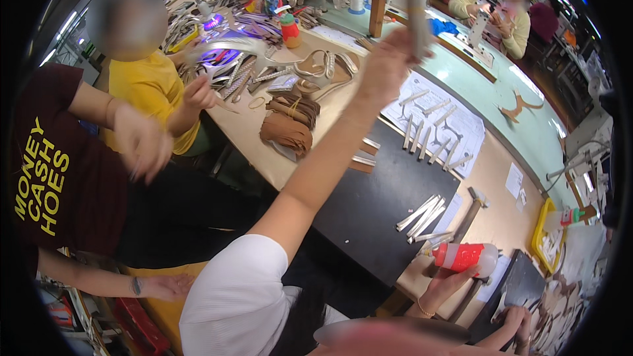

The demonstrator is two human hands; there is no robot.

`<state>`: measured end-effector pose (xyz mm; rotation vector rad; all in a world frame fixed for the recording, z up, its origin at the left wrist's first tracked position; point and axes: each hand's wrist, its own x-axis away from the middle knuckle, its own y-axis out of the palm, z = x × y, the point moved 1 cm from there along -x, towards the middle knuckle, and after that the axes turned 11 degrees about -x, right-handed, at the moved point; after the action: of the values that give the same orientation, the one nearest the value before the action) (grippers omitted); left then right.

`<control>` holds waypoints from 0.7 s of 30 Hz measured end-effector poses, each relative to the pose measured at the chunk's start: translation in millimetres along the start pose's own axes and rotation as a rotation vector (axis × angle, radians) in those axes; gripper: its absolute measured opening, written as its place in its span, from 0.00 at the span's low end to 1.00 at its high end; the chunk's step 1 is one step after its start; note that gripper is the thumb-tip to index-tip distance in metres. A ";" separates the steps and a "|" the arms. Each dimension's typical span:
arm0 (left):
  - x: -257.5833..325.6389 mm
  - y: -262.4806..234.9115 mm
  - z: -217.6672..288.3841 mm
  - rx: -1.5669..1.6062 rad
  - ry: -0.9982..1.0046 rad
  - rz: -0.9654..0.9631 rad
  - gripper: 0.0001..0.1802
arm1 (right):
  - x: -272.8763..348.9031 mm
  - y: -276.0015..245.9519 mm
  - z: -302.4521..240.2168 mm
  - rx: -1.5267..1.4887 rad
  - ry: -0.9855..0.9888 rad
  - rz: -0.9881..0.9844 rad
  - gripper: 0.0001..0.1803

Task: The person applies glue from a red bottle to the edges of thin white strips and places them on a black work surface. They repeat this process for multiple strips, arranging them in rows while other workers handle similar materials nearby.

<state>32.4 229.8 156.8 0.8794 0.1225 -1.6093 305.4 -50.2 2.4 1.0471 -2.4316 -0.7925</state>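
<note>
Left hand (443, 285) is wrapped around a red-and-white bottle (465, 257), held just above the near edge of the bench (501, 178). Right hand (517, 322) rests on a dark board (521, 283) at lower right; I cannot tell its grip. Pale strips (422, 216) lie on a black mat (389, 204) beside the bottle. 1 co-worker's hand (386, 66) lifts a strip (415, 3) high.

I'm in a footwear or leather-goods workshop. Long shared workbench (508, 178) with a black cutting mat (389, 204), rows of pale cut strips (432, 135), stacked brown leather pieces (290, 122), a hammer (469, 214), thread cones (357, 1). Other people sit along it; one works at a sewing machine (484, 23).
</note>
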 end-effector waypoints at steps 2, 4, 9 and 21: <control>23.2 -15.7 48.6 -0.036 0.203 0.063 0.15 | 2.9 1.3 -0.5 -0.011 -0.018 0.008 0.44; 49.4 -27.0 88.7 -0.162 0.383 0.184 0.17 | 6.6 2.8 0.1 -0.014 -0.033 0.003 0.43; 88.5 -40.1 141.3 -0.236 0.546 0.424 0.20 | 16.9 6.7 -3.3 -0.008 -0.026 -0.037 0.45; 133.7 -60.8 167.8 0.013 0.422 0.392 0.24 | 33.1 17.2 -13.6 0.017 -0.061 -0.056 0.45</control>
<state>-96.1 48.2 172.1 1.1651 0.2197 -1.0486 281.8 -70.1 27.5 1.1174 -2.4735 -0.8350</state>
